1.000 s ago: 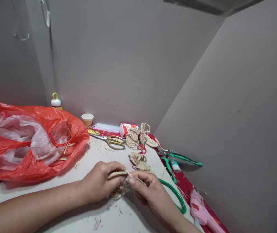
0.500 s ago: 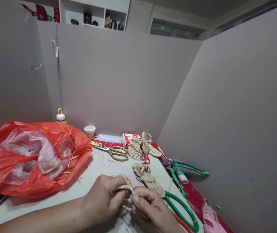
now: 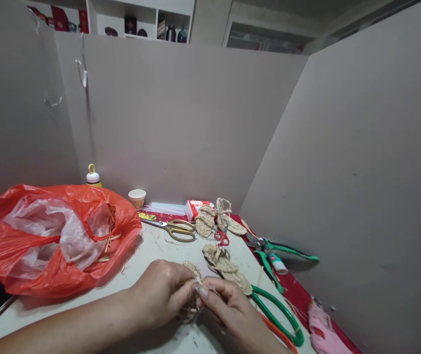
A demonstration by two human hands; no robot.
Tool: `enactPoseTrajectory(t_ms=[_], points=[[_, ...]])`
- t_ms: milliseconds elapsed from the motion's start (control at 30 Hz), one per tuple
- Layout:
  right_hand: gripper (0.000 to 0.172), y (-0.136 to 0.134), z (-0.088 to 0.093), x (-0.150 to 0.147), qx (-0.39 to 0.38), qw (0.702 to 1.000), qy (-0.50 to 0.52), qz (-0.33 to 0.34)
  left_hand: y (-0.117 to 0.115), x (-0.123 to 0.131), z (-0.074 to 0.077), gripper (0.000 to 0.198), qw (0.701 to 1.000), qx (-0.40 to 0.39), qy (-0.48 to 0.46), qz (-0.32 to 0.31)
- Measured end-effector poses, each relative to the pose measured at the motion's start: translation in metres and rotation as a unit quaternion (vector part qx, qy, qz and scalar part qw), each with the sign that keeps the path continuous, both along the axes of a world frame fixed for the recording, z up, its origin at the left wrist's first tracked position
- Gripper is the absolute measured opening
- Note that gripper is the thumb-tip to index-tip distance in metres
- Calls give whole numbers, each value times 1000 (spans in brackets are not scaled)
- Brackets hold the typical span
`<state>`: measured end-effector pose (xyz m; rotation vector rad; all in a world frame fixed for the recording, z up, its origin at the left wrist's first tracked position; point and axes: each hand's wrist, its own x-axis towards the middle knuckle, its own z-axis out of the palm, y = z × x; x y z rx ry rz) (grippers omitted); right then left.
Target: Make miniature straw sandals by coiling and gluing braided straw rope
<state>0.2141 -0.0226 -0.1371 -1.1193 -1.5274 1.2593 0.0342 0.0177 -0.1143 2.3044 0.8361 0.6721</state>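
Note:
Between my hands is a small woven straw sandal (image 3: 190,314), partly covered by my fingers. My left hand (image 3: 164,294) is closed around it, thumb and forefinger pinched at its upper edge. The fingertips of my right hand (image 3: 225,305) meet my left thumb there, closed on a strand of straw that is mostly hidden. Just beyond my right hand lies another woven straw sandal (image 3: 227,270). Farther back rest two more pieces, a straw sandal (image 3: 205,221) and a looped straw sandal (image 3: 235,226), close to small red scissors (image 3: 222,238).
A red plastic bag (image 3: 122,246) with straw fills the left. Gold-handled scissors (image 3: 181,230), a paper cup (image 3: 137,198) and a red-white box (image 3: 194,209) stand at the back. Green-handled pruners (image 3: 287,250), a glue stick (image 3: 278,264) and large green handles (image 3: 284,314) lie right. Grey partitions (image 3: 181,113) surround the table.
My hands have drawn closer together, and my fingertips now meet over the sandal's edge. The strand that showed between them is mostly covered. The view has shifted slightly.

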Motion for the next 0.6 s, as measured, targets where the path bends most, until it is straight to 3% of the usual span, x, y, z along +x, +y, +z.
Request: enactPoseTrajectory(t_ms=[167,333,433,500,600], points=[[44,-1,-8,-3,-82,987,134,-29,0,4,-7,28,999,-3,-38,-3],[42,1,-13,-6,-112,972,203,-37,2,7,-10,32,988,-109,-111,1],[40,1,-7,0,-94,965,238,-58,12,4,-13,32,960,-196,-197,36],[39,1,-1,6,-64,961,259,-80,22,2,-14,33,926,-249,-268,97],[36,2,5,11,-41,960,263,-82,33,2,-16,35,906,-290,-294,99]])
